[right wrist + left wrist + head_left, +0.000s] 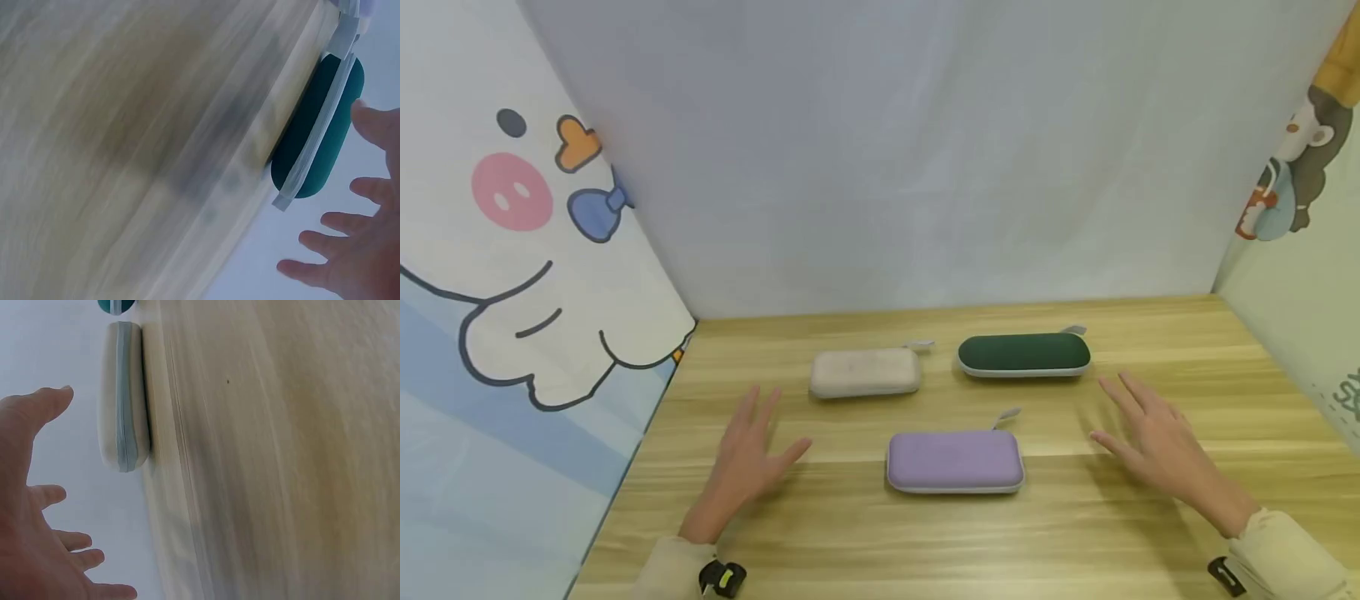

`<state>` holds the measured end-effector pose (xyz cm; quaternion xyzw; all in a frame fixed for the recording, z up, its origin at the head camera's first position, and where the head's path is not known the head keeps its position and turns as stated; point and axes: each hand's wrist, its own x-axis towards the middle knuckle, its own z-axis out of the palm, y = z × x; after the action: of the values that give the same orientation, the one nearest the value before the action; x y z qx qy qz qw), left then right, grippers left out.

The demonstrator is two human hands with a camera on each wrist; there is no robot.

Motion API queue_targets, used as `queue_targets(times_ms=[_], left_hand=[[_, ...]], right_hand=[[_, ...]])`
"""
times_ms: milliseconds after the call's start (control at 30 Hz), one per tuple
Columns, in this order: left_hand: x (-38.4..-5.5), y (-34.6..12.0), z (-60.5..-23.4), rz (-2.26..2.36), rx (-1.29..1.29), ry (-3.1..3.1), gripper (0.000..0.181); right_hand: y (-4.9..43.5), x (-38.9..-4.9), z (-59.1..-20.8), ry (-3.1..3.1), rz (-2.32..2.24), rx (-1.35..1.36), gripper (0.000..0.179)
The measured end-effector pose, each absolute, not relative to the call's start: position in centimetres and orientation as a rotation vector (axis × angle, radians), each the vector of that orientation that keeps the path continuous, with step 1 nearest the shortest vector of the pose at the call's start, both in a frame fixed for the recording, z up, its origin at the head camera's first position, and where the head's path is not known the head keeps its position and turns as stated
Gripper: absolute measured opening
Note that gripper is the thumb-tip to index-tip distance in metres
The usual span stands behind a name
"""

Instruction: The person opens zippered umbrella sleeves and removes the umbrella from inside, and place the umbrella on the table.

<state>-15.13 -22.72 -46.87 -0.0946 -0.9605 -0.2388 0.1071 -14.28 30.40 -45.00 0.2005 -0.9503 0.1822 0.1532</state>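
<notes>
Three oblong hard zip cases with grey pull loops lie flat on the wooden table. The cream case [865,372] is at the back left, the dark green case [1024,355] at the back right, and the purple case [955,461] nearer the front. My left hand [741,462] hovers left of the purple case with fingers spread, holding nothing; the cream case [126,394] appears beyond its thumb in the left wrist view. Right of the cases, my right hand [1161,442] is also spread and bare. The green case [325,131] shows past its fingers in the right wrist view.
The wood-grain table [820,542] ends at a plain pale cloth [887,167] behind. A cloth printed with a cartoon animal [512,275] hangs along the left, and another printed cloth [1292,333] borders the right side.
</notes>
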Motion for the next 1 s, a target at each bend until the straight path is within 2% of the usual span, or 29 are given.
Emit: queue_targets(times_ms=[267, 633, 1000], left_hand=[[-16.1, -22.6, -46.5, -1.013, -0.281, -2.776, 0.082], [-17.1, -22.4, -45.6, -1.282, -0.283, -2.707, 0.074], [-18.5, -22.0, -44.9, -1.455, -0.252, -2.658, 0.075]], right_hand=[[29.4, -15.1, -44.3, -2.595, 0.779, 0.601, 0.066], [27.4, -16.6, -42.1, -2.572, 0.935, 0.614, 0.057], [25.1, -18.6, -40.7, -2.601, 1.032, 0.648, 0.053]])
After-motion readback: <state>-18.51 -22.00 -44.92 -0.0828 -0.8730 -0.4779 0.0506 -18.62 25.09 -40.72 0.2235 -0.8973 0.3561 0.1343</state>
